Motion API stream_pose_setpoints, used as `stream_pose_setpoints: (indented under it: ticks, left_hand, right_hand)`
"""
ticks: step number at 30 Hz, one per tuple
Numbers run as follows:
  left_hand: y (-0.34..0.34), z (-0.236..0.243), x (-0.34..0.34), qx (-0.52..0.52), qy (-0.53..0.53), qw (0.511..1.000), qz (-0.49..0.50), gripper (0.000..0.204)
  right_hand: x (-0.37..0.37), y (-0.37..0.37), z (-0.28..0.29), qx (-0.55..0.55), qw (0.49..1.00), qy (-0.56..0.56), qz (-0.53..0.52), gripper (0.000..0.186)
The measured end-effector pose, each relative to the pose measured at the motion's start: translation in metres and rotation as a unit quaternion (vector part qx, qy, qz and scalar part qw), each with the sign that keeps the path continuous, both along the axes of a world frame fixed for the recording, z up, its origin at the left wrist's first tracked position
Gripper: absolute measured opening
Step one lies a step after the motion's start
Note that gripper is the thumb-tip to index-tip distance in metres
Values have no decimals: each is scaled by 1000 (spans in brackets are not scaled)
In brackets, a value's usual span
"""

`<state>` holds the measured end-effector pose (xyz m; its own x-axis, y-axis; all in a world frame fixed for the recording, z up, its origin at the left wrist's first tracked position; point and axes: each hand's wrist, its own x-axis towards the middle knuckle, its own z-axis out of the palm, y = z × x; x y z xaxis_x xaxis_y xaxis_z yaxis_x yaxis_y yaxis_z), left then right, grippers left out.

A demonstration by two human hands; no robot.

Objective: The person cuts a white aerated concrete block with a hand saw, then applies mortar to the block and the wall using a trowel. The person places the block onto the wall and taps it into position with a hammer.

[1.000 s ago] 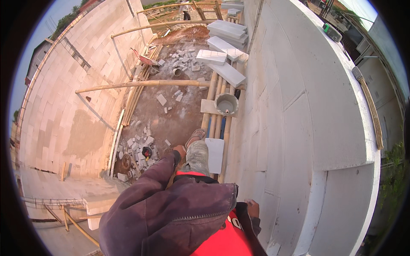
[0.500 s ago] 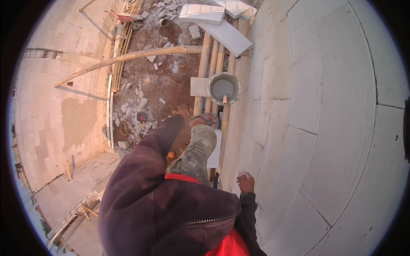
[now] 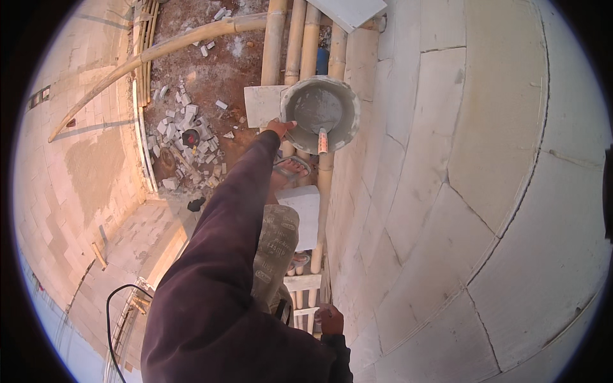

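Note:
A round grey bucket (image 3: pixel 352 105) stands on bamboo poles close to the wall, with wet grey mix (image 3: pixel 316 107) inside. A tool with an orange-and-white handle (image 3: pixel 322 142), which looks like a trowel, leans on the near rim, its head in the mix. My left hand (image 3: pixel 281 127) is closed on the bucket's left rim, the arm stretched forward. Lower down, beside the wall, my right hand (image 3: pixel 331 319) is curled closed; whatever it may hold is hidden. A pale flat block (image 3: pixel 263 105) lies under the bucket's left side.
The pale block wall (image 3: pixel 440 153) rises along my right. Bamboo poles (image 3: pixel 273 45) carry my sandalled foot (image 3: pixel 292 167) and a white slab (image 3: pixel 303 214). Far below on the left lies broken block rubble (image 3: pixel 185 131). A curved bamboo pole (image 3: pixel 172 45) crosses at upper left.
My left arm has reached forward, and its hand has taken hold of the bucket's rim. The view has moved closer to the bucket. My right hand now appears lower in view.

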<state>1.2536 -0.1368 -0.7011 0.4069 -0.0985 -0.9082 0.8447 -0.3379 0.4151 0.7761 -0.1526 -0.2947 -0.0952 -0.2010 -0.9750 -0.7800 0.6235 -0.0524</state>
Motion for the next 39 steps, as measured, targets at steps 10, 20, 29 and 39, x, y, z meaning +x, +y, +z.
stream_pose_setpoints:
  ticks: [10,20,29,39]
  left_hand:
    - [-43,95,-25,114,-208,928,-288,39]
    - [-9,370,-90,-82,-157,866,-467,32]
    - [-34,391,-200,-343,-231,362,-835,32]
    - [9,518,-476,-98,21,495,-863,33]
  right_hand:
    - [20,10,-36,-71,985,-61,142,23]
    - [122,-54,28,-413,886,9,211,42]
    - [6,8,91,-203,969,95,106,50]
    - [-180,179,73,-233,945,-21,-226,47]
